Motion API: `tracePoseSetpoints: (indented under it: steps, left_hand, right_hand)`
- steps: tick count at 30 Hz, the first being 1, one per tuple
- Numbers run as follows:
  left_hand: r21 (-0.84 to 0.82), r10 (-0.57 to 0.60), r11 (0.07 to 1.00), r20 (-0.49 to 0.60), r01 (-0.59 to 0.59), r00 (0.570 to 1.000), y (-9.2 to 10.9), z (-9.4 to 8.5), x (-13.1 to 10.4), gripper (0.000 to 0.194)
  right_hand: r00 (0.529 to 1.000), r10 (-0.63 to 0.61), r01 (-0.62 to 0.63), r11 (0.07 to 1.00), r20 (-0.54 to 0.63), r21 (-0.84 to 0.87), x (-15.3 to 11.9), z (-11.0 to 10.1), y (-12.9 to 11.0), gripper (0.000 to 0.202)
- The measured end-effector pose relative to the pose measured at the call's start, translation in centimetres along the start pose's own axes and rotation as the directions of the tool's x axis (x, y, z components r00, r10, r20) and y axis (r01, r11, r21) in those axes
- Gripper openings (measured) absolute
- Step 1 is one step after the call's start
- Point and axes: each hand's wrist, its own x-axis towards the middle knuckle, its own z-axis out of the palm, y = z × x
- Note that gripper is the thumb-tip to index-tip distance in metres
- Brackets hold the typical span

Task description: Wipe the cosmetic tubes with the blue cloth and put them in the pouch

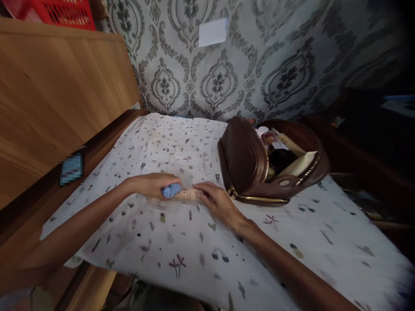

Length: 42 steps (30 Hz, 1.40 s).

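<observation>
Both forearms enter from the lower edge and extend over a white cloth printed with small plants, flamingos and other motifs, which covers the work surface. The left hand lies palm down on the cloth with its fingers curled over a small blue cloth pad, which it presses against one end of a slim beige tube with fine printed text. The right hand is partly open, its fingertips resting on the other end of the tube, which lies flat on the printed cloth between the two hands; whether the fingers close around the tube cannot be determined. Just beyond the right hand lies a brown leather zip pouch with a gold zipper, unzipped, with its flap tilted up; several tubes and a dark item are visible inside. To the left, a dark wooden rail borders the cloth, with a light wooden panel above it. At the rear, grey damask-patterned wallpaper carries a small pale rectangular note. A red plastic basket sits on top of the panel.
</observation>
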Motion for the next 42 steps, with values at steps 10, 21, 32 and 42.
tracePoseSetpoints:
  steps: [10, 21, 32, 42]
  left_hand:
    - [0.353, 0.087, 0.923, -0.573, 0.15, 0.815, 4.7, 8.7, 4.3, 0.055]
    - [0.331, -0.113, 0.855, -0.632, 0.4, 0.767, -5.2, 8.8, -5.8, 0.048]
    - [0.458, 0.213, 0.859, -0.726, 0.229, 0.654, 4.2, 9.6, 0.3, 0.046]
    - [0.533, 0.091, 0.776, -0.625, 0.338, 0.775, -1.8, 8.9, -1.9, 0.037]
  right_hand:
    - [0.998, -0.009, 0.009, 1.0, -0.068, -0.001, -1.2, 0.8, 0.7, 0.01]
    - [0.998, 0.015, -0.012, 0.999, -0.059, 0.049, -1.4, 0.6, 0.3, 0.03]
    - [0.994, 0.075, -0.065, 0.991, -0.085, 0.118, -1.7, 1.0, -0.9, 0.024]
    - [0.982, 0.189, -0.177, 0.953, -0.027, 0.246, -1.5, 0.9, -0.4, 0.03]
